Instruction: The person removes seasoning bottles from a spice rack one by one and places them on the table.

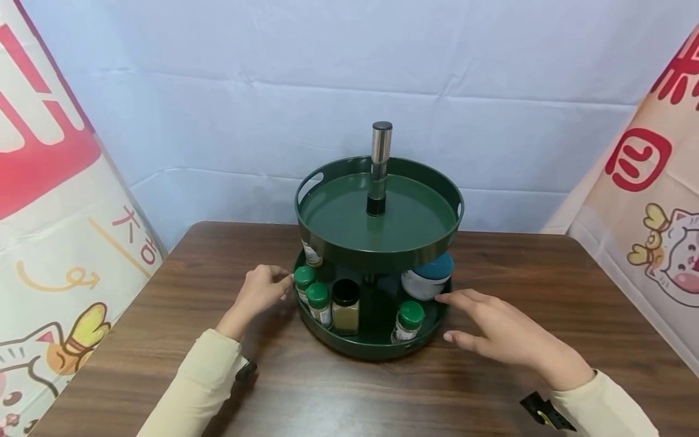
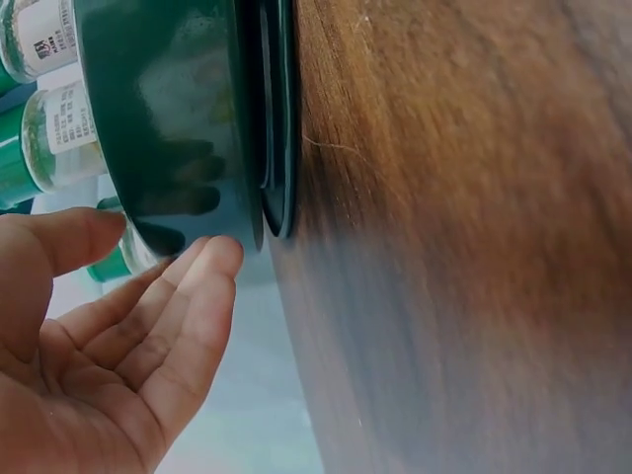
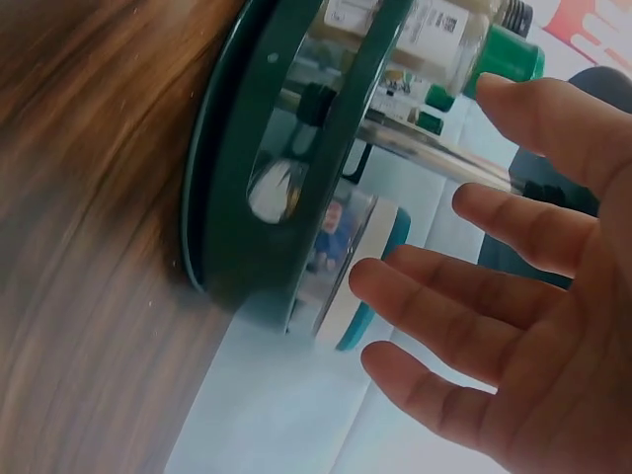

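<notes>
A dark green two-tier turntable stands on the table, with a bare upper tray and a lower tray holding jars. My left hand is at the lower tray's left side; in the left wrist view its thumb lies by the rim and its loosely extended fingertips meet the outer wall. Beside it sit green-lidded spice jars and a black-lidded jar. On the right, my right hand hovers with fingers spread, near a blue-lidded tub and another green-lidded jar.
A metal post with a black cap rises through the upper tray. The brown wooden table ends at a pale blue cloth backdrop. Printed cloths hang on the left and right.
</notes>
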A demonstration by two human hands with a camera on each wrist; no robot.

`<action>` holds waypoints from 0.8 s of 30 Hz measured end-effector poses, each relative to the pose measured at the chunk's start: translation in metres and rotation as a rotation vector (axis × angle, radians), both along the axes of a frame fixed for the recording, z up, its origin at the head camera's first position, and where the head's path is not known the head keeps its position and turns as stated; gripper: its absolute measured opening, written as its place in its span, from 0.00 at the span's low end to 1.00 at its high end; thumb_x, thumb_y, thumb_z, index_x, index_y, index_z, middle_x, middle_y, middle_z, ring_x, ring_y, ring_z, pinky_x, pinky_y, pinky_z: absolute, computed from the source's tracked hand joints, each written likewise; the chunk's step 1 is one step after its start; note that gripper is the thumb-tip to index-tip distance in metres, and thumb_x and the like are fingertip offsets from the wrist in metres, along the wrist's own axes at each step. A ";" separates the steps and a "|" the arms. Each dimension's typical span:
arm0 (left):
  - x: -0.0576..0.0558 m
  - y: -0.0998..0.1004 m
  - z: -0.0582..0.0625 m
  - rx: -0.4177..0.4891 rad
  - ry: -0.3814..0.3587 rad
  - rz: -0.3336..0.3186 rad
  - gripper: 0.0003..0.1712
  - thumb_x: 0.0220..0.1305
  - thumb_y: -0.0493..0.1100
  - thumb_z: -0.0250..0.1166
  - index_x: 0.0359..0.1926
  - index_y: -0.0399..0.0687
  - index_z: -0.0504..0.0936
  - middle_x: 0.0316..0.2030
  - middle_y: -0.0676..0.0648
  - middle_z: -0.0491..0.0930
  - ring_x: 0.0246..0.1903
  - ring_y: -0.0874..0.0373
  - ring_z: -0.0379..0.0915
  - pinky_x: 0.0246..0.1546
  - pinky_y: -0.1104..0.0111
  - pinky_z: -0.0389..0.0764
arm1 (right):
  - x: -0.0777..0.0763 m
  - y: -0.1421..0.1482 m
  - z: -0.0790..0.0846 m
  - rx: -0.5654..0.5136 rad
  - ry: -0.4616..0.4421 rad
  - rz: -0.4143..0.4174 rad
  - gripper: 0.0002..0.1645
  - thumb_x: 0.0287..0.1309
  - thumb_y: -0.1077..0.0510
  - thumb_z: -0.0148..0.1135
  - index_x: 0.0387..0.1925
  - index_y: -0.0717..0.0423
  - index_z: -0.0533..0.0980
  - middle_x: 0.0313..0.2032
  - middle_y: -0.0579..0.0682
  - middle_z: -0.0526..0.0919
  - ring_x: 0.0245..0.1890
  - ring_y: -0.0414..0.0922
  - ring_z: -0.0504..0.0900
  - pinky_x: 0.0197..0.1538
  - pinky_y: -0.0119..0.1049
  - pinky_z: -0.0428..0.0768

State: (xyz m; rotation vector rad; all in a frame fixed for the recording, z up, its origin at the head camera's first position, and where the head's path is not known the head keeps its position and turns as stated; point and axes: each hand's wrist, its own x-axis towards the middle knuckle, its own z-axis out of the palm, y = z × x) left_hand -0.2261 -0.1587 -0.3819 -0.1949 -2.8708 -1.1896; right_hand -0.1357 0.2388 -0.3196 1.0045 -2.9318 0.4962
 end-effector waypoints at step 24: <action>-0.002 0.007 0.000 0.039 -0.043 0.005 0.16 0.58 0.39 0.61 0.45 0.33 0.79 0.24 0.48 0.81 0.22 0.54 0.78 0.21 0.67 0.73 | -0.008 -0.037 -0.010 -0.111 0.121 0.151 0.32 0.54 0.54 0.66 0.60 0.53 0.68 0.46 0.49 0.73 0.32 0.35 0.73 0.33 0.35 0.75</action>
